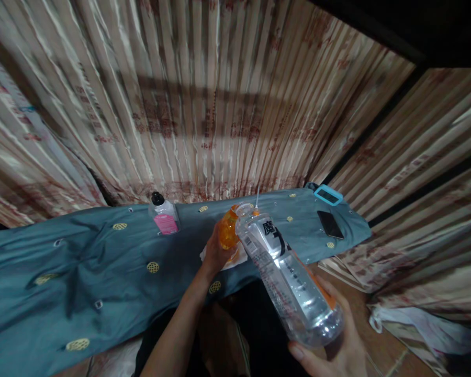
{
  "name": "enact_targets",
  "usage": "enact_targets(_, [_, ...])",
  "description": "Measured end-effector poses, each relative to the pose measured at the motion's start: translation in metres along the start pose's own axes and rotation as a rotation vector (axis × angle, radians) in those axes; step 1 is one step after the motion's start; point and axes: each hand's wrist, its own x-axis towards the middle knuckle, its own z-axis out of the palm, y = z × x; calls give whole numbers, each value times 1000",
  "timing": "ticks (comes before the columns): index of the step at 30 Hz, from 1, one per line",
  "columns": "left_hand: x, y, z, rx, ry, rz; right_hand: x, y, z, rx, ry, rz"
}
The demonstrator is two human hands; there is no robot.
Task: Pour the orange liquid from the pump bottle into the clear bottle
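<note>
Head view. The right hand (337, 340) grips the base of a large clear bottle (286, 277), fingers wrapped around it; the bottle is tilted, its open mouth touching the top of a small orange bottle (228, 229). Clear liquid lies in the large bottle's lower end. The left hand (215, 254) clasps the orange bottle, which stands on white paper (239, 259) on the teal cloth (82, 272). Farther left stands a clear bottle with pink label (164, 214) and black cap. At far right lie a dark phone (329, 224) and a teal-framed device (328, 195).
</note>
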Motion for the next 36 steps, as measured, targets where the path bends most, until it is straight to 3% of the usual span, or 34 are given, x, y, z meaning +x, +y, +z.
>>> enact_targets(22, [1,5,-1,-10,-1,16,0,-3,0,-70,20,25])
enact_targets(36, [1,8,-2,-22,-2,28,-1,-10,3,0,24,100])
